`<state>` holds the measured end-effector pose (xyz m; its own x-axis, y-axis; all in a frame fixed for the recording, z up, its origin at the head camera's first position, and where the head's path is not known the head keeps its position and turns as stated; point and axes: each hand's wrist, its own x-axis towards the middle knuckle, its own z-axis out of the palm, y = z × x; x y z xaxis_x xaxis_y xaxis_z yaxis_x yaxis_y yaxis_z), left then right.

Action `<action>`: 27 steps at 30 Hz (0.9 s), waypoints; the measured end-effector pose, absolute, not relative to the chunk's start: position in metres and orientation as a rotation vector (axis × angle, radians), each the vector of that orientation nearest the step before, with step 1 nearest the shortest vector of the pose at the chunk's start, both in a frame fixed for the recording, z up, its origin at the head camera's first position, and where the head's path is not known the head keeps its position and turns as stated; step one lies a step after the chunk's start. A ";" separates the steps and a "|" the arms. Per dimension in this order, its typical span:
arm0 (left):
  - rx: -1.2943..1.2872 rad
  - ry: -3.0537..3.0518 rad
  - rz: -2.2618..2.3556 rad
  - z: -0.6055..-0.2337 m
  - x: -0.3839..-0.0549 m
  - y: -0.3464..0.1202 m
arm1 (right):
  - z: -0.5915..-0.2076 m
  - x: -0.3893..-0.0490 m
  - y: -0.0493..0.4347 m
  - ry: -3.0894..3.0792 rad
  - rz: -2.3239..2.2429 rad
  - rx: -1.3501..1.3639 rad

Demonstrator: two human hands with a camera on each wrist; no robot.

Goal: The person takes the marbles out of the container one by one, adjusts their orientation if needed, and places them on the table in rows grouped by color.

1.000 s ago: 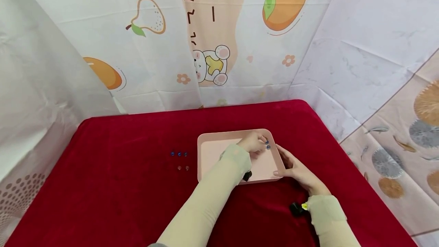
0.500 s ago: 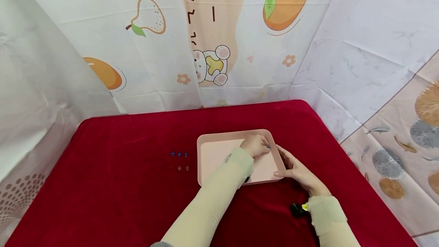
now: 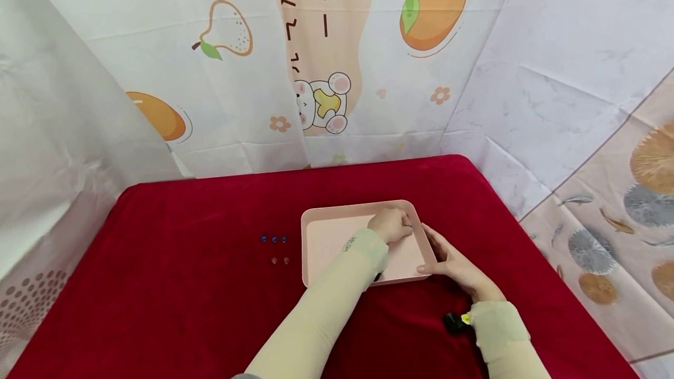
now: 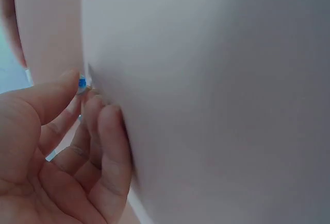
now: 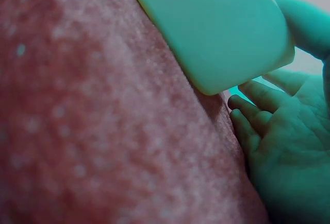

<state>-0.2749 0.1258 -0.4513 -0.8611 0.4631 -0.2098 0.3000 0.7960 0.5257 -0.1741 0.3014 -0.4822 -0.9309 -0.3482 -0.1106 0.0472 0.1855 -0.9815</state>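
Note:
A shallow pink rectangular tray (image 3: 332, 235) lies on the red cloth. My left hand (image 3: 388, 225) reaches into its right part. Between thumb and fingertips it pinches a small blue glass bead (image 4: 82, 84), low against the tray wall in the left wrist view. A second blue bead nearby cannot be made out now, as the fingers cover that spot. My right hand (image 3: 459, 265) grips the tray's near right corner. Its thumb lies over the rim, while the fingers run along the outer side; in the right wrist view they show beside the tray corner (image 5: 232, 38).
Left of the tray, several small beads lie on the red cloth (image 3: 200, 297): a row of blue beads (image 3: 274, 239) and two clear pinkish beads (image 3: 280, 261) nearer me. Printed curtains (image 3: 226, 104) stand behind the table and at both sides.
My left hand has shifted slightly down along the tray's right side, and its fingers have closed over the blue beads that showed earlier. The right hand keeps its grip on the tray.

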 end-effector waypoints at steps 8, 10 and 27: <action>0.544 2.563 0.832 -0.445 -0.277 0.114 | -0.482 -0.173 0.300 2.179 -1.792 -0.302; 0.525 2.553 0.867 -0.443 -0.277 0.111 | -0.482 -0.173 0.300 2.182 -1.789 -0.301; 0.610 2.460 1.109 -0.400 -0.264 0.082 | -0.481 -0.173 0.300 2.193 -1.774 -0.289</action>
